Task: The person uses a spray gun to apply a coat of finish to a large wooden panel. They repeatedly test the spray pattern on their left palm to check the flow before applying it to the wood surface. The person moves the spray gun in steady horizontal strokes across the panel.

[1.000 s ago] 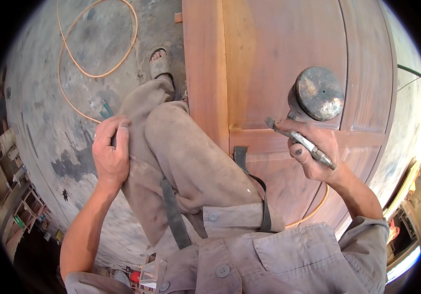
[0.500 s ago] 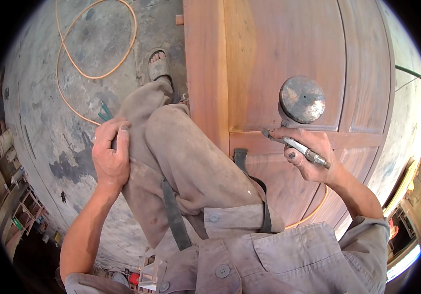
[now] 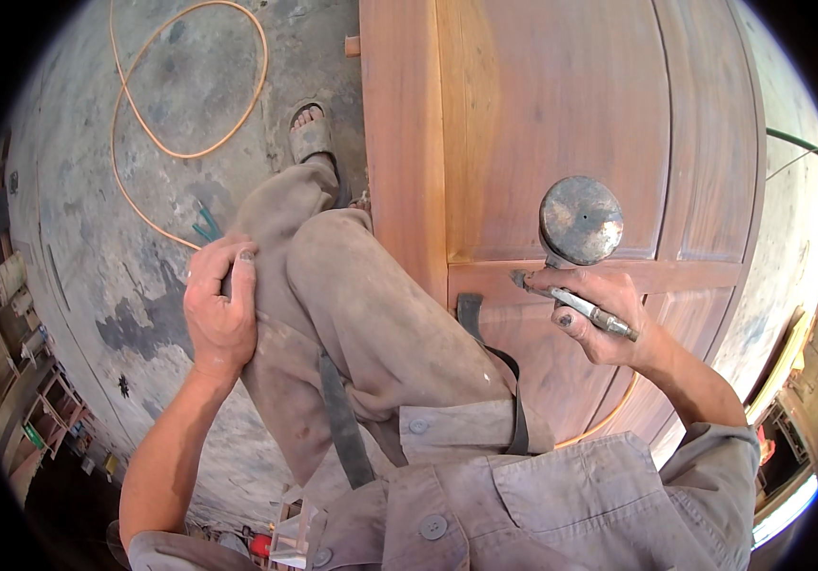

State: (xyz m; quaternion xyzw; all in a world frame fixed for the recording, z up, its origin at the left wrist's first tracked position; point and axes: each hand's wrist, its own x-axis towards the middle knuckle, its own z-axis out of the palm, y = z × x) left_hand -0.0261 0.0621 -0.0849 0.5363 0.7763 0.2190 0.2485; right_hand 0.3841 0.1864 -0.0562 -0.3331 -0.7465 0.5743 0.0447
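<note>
In my right hand is a spray gun with a metal body and trigger. Its round, stained metal cup sits on the far side of my fingers. The gun hovers over a reddish-brown panelled wooden door, near one of its cross rails. My left hand lies on my left knee, its fingers bent around the grey trouser leg; the fingertips are partly hidden. Just beyond that hand, a small green object is on the floor.
An orange hose loops over the worn concrete floor at left, and a piece of orange hose shows below my right wrist. Dark straps hang across my lap. Wooden pieces and clutter line the left rim.
My right hand has brought the spray gun slightly nearer to me, its cup lower over the door. The left hand stays on the knee.
</note>
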